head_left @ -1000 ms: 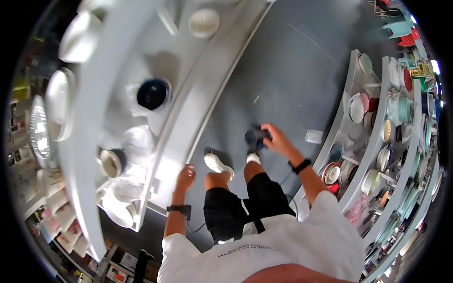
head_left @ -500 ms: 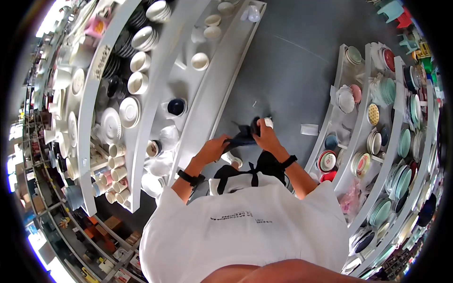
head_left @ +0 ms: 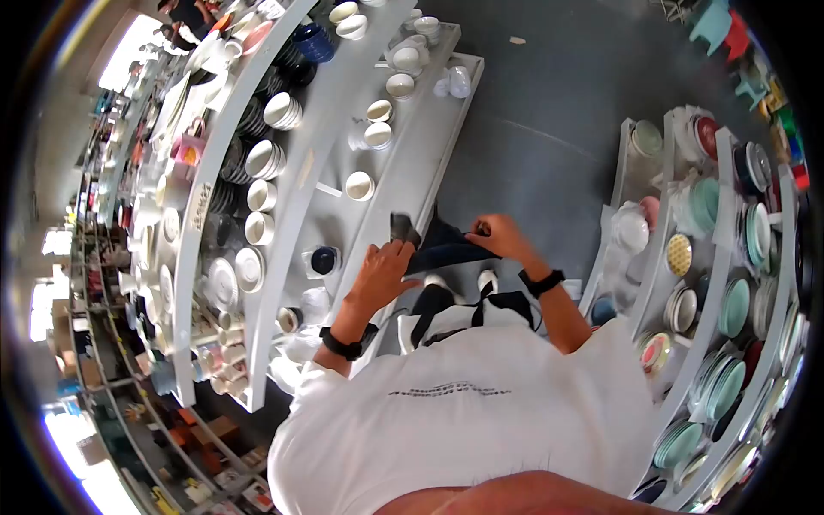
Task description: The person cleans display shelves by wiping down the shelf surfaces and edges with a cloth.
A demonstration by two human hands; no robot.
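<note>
A dark cloth-like item (head_left: 451, 249) stretches between my two hands, above my white shoes. My left hand (head_left: 384, 273), with a black band on its wrist, is closed on the item's left end, where a dark greyish part sticks up past the fingers. My right hand (head_left: 502, 238), also with a black wristband, has its fingers curled round the other end. What exactly the item is cannot be made out.
On the left, white shelves (head_left: 287, 215) hold stacked bowls, plates and cups. Shelves on the right (head_left: 661, 283) carry green, white and red plates. Grey floor (head_left: 549, 94) runs between them. A person (head_left: 187, 17) is at the far upper left.
My left hand has come from beside the shelf to the dark item and closed on it. The item is now stretched out between both hands. The view has tilted, showing more of the shelves.
</note>
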